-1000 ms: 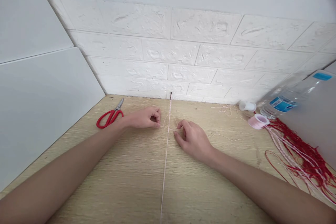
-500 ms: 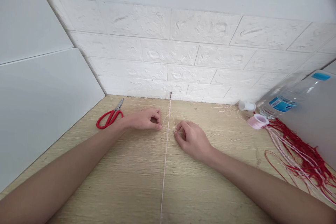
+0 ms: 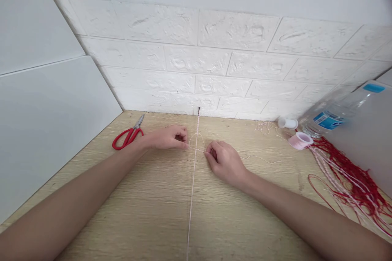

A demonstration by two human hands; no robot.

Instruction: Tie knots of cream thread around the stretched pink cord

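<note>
A pale pink cord [image 3: 191, 200] runs taut from a dark fixing point [image 3: 199, 108] at the wall's foot towards me; its far end is knotted into a short braid [image 3: 198, 123]. Just below the braid, a thin cream thread [image 3: 204, 142] makes loops on both sides of the cord. My left hand [image 3: 171, 137] pinches this thread left of the cord, thumb and forefinger together. On the right side, my right hand [image 3: 225, 161] pinches it too, fingertips closed. A loose tail of thread [image 3: 263, 159] trails out rightward past my right hand.
Red-handled scissors [image 3: 130, 135] lie beside my left wrist. To the right are a white spool [image 3: 288, 123], a pink thread spool [image 3: 301, 140], a water bottle [image 3: 333, 118] and a heap of red and pink cords [image 3: 355, 181]. A white brick-pattern wall [image 3: 214, 61] bounds the back.
My right hand's fingertips have closed together on the thread and the loop stands slightly wider on the left. Otherwise both hands stay nearly in place.
</note>
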